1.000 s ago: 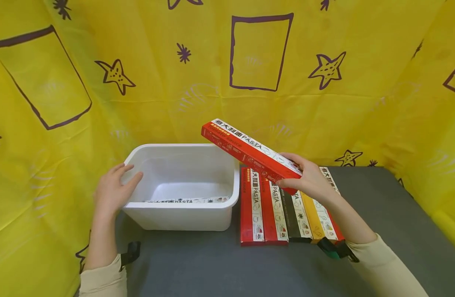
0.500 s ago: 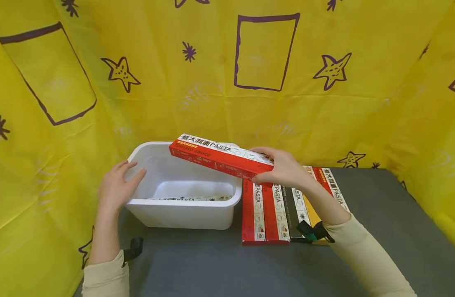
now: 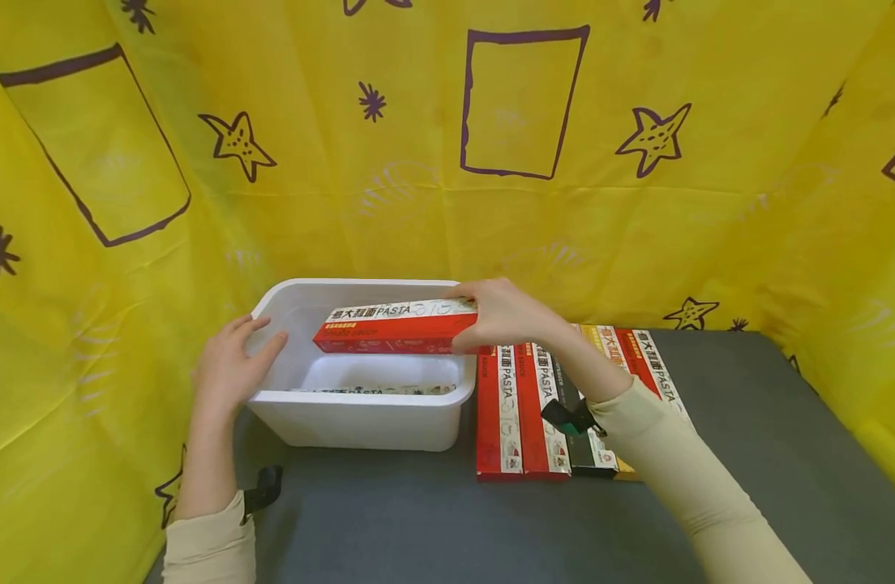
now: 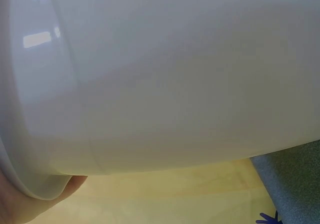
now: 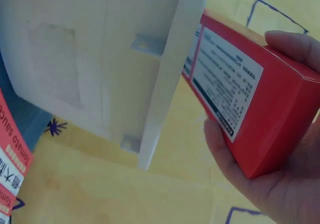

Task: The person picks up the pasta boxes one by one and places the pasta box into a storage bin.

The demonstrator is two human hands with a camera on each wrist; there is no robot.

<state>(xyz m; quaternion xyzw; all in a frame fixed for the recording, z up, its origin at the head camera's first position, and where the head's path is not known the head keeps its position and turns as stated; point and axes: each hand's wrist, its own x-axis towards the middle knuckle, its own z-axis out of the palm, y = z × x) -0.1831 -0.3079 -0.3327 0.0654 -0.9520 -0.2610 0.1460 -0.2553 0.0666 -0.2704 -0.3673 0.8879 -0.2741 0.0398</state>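
My right hand (image 3: 502, 312) holds a red and white tomato sauce pasta box (image 3: 389, 330) by its right end, thumb on the near side and fingers on the far side. The box is over the opening of a white plastic bin (image 3: 360, 422), its left end dipping below the rim. In the right wrist view the red box (image 5: 270, 119) shows beside the bin's edge, gripped between thumb and fingers. My left hand (image 3: 232, 361) grips the bin's left rim; the left wrist view mostly shows the bin's outer wall (image 4: 165, 83). Another pasta box (image 3: 411, 390) lies inside, mostly hidden by the front wall.
Right of the bin several pasta boxes lie side by side on the dark grey table (image 3: 389, 527): red boxes (image 3: 498, 438), a black one (image 3: 592, 454) and a yellow one, partly covered by my right forearm. A yellow patterned cloth (image 3: 389, 219) hangs behind and beside.
My right hand has carried the red pasta box left and down, from above the row of boxes to the bin's opening, and the box has levelled. The left hand stays on the rim.
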